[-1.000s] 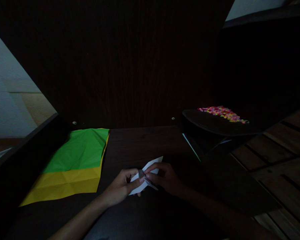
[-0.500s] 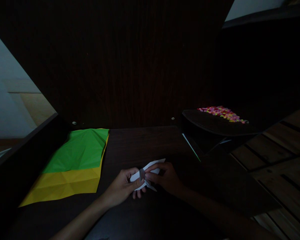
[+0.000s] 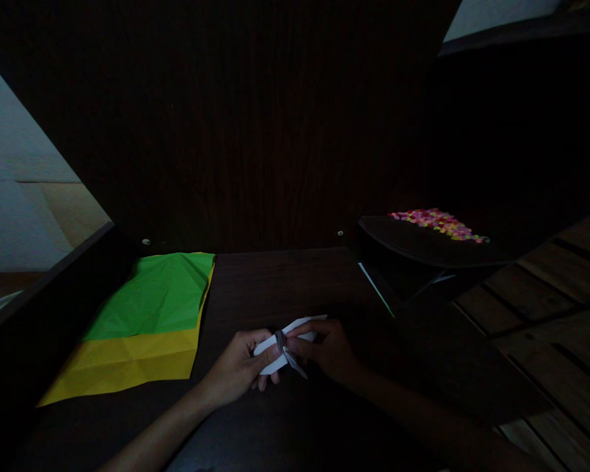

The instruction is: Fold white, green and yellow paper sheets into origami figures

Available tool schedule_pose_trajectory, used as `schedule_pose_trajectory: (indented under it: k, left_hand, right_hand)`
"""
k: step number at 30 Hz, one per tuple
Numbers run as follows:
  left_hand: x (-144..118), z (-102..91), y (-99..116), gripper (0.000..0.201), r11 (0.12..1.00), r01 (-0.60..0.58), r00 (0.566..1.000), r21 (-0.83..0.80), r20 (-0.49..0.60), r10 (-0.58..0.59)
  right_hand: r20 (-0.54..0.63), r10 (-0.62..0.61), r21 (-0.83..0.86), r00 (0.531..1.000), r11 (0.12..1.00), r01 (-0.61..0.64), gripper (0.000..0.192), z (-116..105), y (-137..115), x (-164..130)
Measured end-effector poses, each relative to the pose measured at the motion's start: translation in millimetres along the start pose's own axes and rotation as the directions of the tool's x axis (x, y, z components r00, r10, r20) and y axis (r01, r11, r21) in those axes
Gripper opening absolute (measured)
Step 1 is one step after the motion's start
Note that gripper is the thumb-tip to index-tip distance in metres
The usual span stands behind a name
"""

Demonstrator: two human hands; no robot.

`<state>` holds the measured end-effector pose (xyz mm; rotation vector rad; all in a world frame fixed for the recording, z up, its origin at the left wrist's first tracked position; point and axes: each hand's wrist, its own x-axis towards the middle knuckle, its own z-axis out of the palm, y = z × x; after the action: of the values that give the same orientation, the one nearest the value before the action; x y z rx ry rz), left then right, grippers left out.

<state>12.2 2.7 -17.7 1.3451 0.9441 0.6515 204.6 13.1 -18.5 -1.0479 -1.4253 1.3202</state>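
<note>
The white folded paper [image 3: 295, 341] sits between the two hands, just above the dark counter [image 3: 275, 282]. The left hand [image 3: 240, 364] pinches the paper with its thumb on top and its other fingers curled under it. The right hand [image 3: 324, 347] pinches the same paper from the other side, and its fingertips nearly meet the left thumb in the middle. A pointed flap of the paper sticks out past the right hand, away from the person, and a small grey tip pokes out below where the fingers meet. The room is very dark, so the folds are hard to see. Far off to the side of the left hand lies a green sheet [image 3: 157, 295] on top of a yellow sheet [image 3: 128, 364], both flat on the counter and full of creases. Beyond the right hand and a bit higher is a dark shelf [image 3: 413, 246] with a pile of little colourful bits [image 3: 437, 223] on it. A thin green strip [image 3: 376, 290] leans near the shelf, well apart from the right hand.
</note>
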Motion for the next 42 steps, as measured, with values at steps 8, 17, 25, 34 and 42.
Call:
schedule_pose_trajectory:
  k: [8,17,25,34,42]
  left_hand:
    - [1.6,0.9,5.6,0.039,1.0,-0.004,1.0,0.0,-0.015,0.004]
    - [0.2,0.4,7.1,0.043,0.999,-0.017,1.0,0.046,-0.003,0.017]
    - [0.2,1.2,10.4,0.038,0.994,-0.104,0.995,0.019,0.009,0.104]
    - [-2.0,1.3,11.9,0.039,0.997,-0.079,0.995,0.005,0.064,0.078]
    - [-2.2,2.2,13.0,0.04,0.997,-0.067,0.995,-0.025,0.076,0.069]
  right_hand:
    - [-0.037,0.095,0.116,0.995,0.989,-0.091,0.017,0.9,-5.3,3.3]
    - [-0.028,0.107,0.185,0.994,0.978,-0.1,0.016,-1.0,-3.7,3.6]
    - [-0.057,0.136,0.222,0.989,0.968,-0.121,0.018,-0.3,-3.0,4.4]
    - [-0.079,0.169,0.257,0.982,0.956,-0.144,0.019,1.1,-4.8,2.5]
    - [-0.086,0.198,0.268,0.976,0.949,-0.169,0.021,-1.3,0.4,3.1]
